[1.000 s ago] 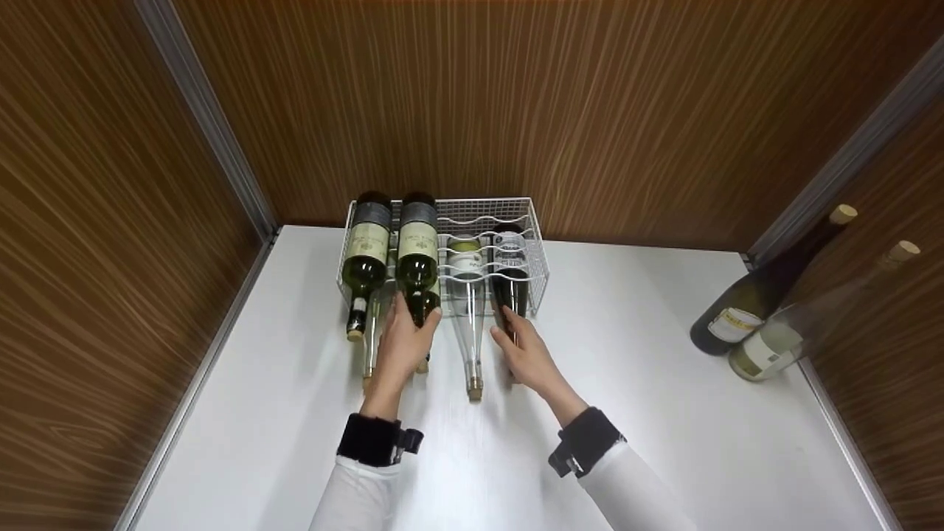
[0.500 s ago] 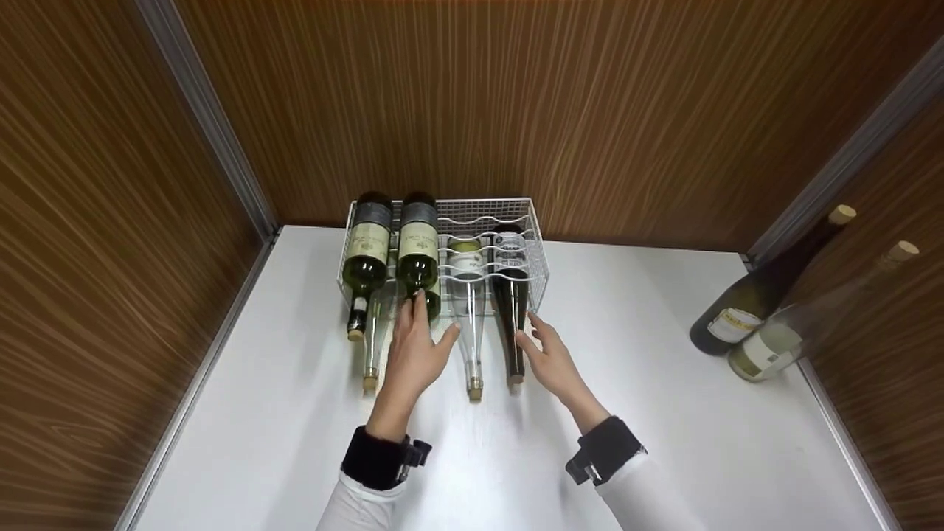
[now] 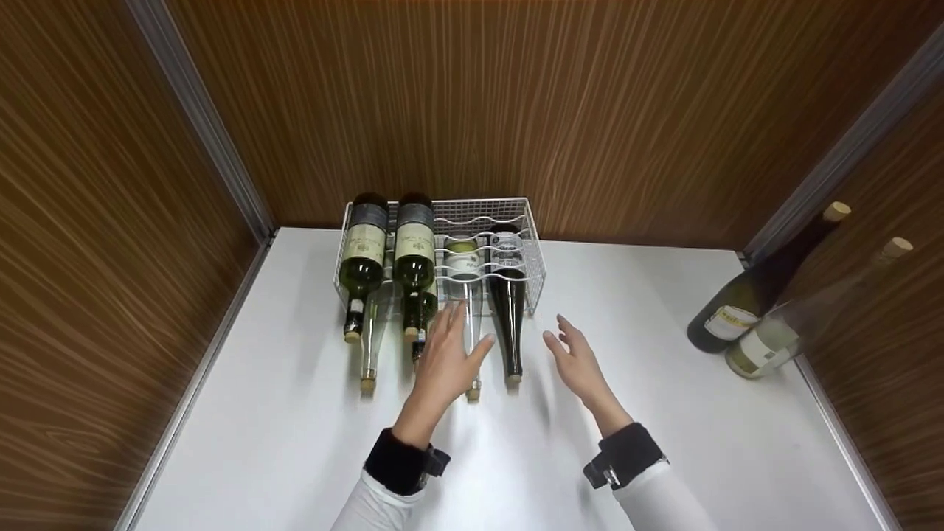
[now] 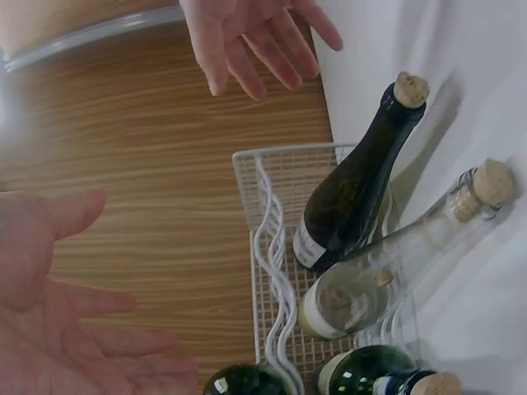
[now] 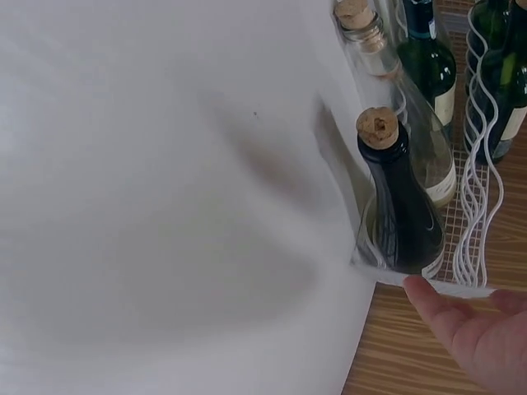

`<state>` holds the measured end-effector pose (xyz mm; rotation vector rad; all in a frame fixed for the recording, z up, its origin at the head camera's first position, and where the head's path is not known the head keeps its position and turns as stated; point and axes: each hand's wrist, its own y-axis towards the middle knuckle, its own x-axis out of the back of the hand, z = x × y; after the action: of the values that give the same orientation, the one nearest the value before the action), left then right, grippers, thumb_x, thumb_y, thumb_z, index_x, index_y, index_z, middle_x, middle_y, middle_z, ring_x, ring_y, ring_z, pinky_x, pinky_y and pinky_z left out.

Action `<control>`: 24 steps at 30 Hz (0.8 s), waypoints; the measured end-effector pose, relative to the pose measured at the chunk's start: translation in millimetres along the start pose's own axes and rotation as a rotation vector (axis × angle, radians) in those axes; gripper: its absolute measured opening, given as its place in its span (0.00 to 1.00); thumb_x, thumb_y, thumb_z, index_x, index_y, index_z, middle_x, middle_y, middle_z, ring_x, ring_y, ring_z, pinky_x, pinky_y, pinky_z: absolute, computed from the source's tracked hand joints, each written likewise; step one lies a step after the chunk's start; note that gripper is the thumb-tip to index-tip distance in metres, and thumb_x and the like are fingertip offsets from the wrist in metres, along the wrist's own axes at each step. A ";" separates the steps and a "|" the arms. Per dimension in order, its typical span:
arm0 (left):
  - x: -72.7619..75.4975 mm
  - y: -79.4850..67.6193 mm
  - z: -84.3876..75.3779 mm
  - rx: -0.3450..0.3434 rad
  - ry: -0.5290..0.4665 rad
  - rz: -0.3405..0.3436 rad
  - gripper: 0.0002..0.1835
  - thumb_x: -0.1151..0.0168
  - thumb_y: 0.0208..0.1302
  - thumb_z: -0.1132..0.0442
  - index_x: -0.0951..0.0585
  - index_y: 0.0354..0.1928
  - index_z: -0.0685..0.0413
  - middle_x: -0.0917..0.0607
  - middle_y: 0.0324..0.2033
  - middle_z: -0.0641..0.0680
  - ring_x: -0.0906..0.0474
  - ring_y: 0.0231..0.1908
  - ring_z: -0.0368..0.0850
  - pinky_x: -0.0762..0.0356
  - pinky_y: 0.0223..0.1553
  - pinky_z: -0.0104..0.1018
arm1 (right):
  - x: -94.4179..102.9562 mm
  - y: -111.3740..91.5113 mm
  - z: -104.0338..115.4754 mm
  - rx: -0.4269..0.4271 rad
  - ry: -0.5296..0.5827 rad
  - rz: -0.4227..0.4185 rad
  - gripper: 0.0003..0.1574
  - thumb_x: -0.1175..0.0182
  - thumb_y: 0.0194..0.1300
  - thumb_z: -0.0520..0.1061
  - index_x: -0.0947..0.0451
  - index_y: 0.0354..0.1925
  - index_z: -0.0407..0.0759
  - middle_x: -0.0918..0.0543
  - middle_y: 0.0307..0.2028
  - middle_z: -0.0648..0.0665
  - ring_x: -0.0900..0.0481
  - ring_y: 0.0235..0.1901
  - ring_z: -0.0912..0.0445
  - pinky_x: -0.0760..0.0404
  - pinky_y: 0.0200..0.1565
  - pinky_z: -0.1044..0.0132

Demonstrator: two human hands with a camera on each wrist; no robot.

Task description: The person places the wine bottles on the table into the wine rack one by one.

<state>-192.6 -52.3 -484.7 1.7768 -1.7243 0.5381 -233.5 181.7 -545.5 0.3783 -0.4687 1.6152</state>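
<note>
A white wire rack (image 3: 535, 254) stands against the back panel. Its upper tier carries two green wine bottles on the left, the outer bottle (image 3: 365, 243) and the inner bottle (image 3: 414, 240), necks toward me. Below lie a clear bottle (image 3: 371, 339), a green bottle (image 3: 426, 306), another clear bottle (image 3: 464, 262) and a dark bottle (image 3: 509, 310). My left hand (image 3: 446, 358), fingers extended and thumb spread, hovers in front of the second clear bottle, partly covering its neck. To the right of the dark bottle, my right hand (image 3: 579, 365) is held apart from it, fingers loosely extended, holding nothing.
At the table's right side stand a dark corked bottle (image 3: 730, 313) and a clear corked bottle (image 3: 767, 346), close together. Wood-grain panels (image 3: 634, 118) enclose the white table (image 3: 656, 472) at the back and both sides.
My left hand has let go of the inner upper bottle and moved right toward me. The right hand has drawn away from the dark bottle, to the right. The bottles stay in the rack.
</note>
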 end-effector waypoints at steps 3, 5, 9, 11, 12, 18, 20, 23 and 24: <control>-9.6 0.7 -0.5 0.006 -0.045 0.059 0.41 0.43 0.69 0.40 0.41 0.75 0.54 0.43 0.72 0.65 0.46 0.70 0.64 0.42 0.65 0.62 | 9.2 -0.1 -7.5 -0.021 0.008 -0.010 0.42 0.56 0.77 0.59 0.53 0.76 0.38 0.45 0.72 0.30 0.44 0.70 0.37 0.43 0.67 0.40; -16.6 1.4 -0.1 0.002 -0.083 0.090 0.40 0.45 0.69 0.39 0.41 0.75 0.53 0.42 0.72 0.65 0.44 0.69 0.64 0.42 0.65 0.60 | 15.8 -0.6 -12.6 -0.037 0.013 -0.018 0.43 0.56 0.77 0.61 0.53 0.76 0.39 0.46 0.72 0.31 0.45 0.70 0.38 0.43 0.67 0.40; -30.9 1.0 0.4 0.001 -0.142 0.159 0.40 0.48 0.70 0.38 0.42 0.75 0.52 0.41 0.72 0.64 0.43 0.69 0.62 0.43 0.67 0.58 | 29.1 -2.8 -23.4 -0.054 0.019 -0.029 0.48 0.58 0.75 0.67 0.55 0.77 0.39 0.48 0.73 0.32 0.47 0.71 0.38 0.43 0.67 0.40; -38.0 -0.5 0.1 0.014 -0.164 0.191 0.40 0.48 0.70 0.37 0.42 0.76 0.51 0.41 0.72 0.64 0.43 0.69 0.63 0.44 0.66 0.59 | 35.5 -4.4 -28.6 -0.049 0.026 -0.036 0.49 0.59 0.75 0.67 0.57 0.77 0.39 0.48 0.73 0.31 0.48 0.71 0.37 0.43 0.67 0.39; -41.6 -1.1 -0.2 0.026 -0.173 0.208 0.40 0.48 0.70 0.37 0.42 0.76 0.50 0.41 0.72 0.63 0.43 0.69 0.63 0.44 0.66 0.60 | 38.7 -5.3 -30.9 -0.051 0.029 -0.040 0.49 0.59 0.75 0.68 0.57 0.77 0.39 0.49 0.73 0.31 0.48 0.71 0.37 0.43 0.67 0.39; -59.9 -3.7 -2.6 0.049 -0.212 0.262 0.39 0.48 0.70 0.38 0.41 0.75 0.51 0.40 0.72 0.61 0.42 0.69 0.62 0.44 0.66 0.61 | 58.5 -9.8 -40.8 -0.088 0.031 -0.063 0.49 0.61 0.76 0.67 0.60 0.77 0.39 0.51 0.74 0.30 0.50 0.71 0.36 0.44 0.67 0.39; -64.5 -4.2 -3.1 0.044 -0.224 0.268 0.39 0.49 0.71 0.38 0.40 0.75 0.52 0.39 0.71 0.62 0.42 0.69 0.63 0.44 0.66 0.62 | 65.7 -10.4 -43.5 -0.108 0.022 -0.075 0.48 0.61 0.76 0.66 0.61 0.77 0.39 0.52 0.74 0.30 0.50 0.72 0.36 0.44 0.67 0.40; -69.8 -4.8 -3.8 0.040 -0.235 0.275 0.38 0.49 0.71 0.38 0.39 0.74 0.52 0.38 0.71 0.62 0.42 0.69 0.62 0.45 0.66 0.62 | 77.7 -11.6 -47.4 -0.136 0.023 -0.093 0.48 0.62 0.76 0.66 0.63 0.78 0.40 0.53 0.74 0.30 0.51 0.72 0.36 0.44 0.67 0.40; -71.5 -5.1 -4.1 0.037 -0.242 0.275 0.38 0.50 0.71 0.38 0.39 0.74 0.52 0.37 0.71 0.62 0.42 0.69 0.61 0.46 0.66 0.62 | 81.9 -12.0 -48.7 -0.141 0.029 -0.103 0.48 0.62 0.77 0.65 0.63 0.78 0.39 0.54 0.74 0.30 0.51 0.72 0.36 0.44 0.67 0.40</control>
<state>-192.4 3.7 -529.6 1.6963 -2.1580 0.4859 -228.0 277.6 -545.1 0.2678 -0.5295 1.4771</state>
